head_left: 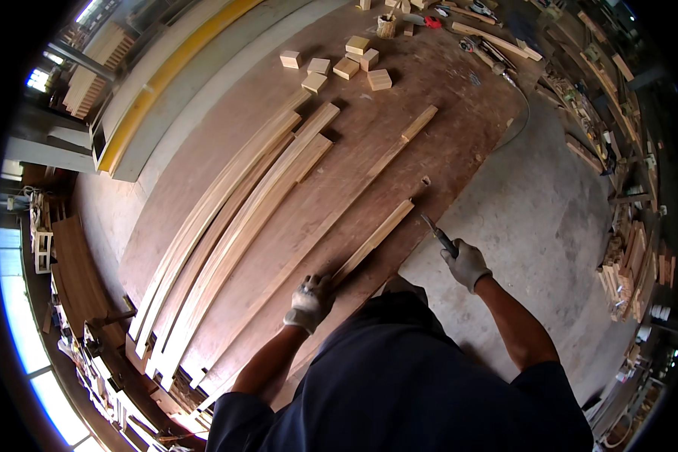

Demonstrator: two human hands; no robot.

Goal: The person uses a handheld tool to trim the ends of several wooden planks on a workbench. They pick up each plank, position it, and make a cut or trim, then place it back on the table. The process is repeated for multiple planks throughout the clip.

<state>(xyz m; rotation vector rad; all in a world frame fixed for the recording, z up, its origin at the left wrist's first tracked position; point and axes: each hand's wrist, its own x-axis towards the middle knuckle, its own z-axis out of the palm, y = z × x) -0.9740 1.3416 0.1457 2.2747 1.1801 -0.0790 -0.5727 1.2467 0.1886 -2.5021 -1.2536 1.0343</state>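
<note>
In the head view, my only one, I have the left grip [311, 297], in a pale glove, at the lower end of the near strip [373, 241], which lies on the desk [459, 132] close to its right-hand edge. The fingers curl there, probably to steady the wood, but I can't tell whether they pinch it or just press down. The right grip [465, 260], gloved too, is closed around the dark handle of a slim tool [443, 239]. Its tip points up and left, just beside the far end of the near strip; I take that angle as a way to keep the point away from my body.

A small stub [426, 181] sits just beyond that end. The middle strip [377, 167] lies well apart to the left, leaving bare desk between, which looks like working room. Farther left, the long strips [237, 184] lie side by side, running roughly the same way, an order that likely keeps each within reach. The blocks [346, 68] are loosely grouped beyond their far ends, seemingly to stay clear of the long pieces.
</note>
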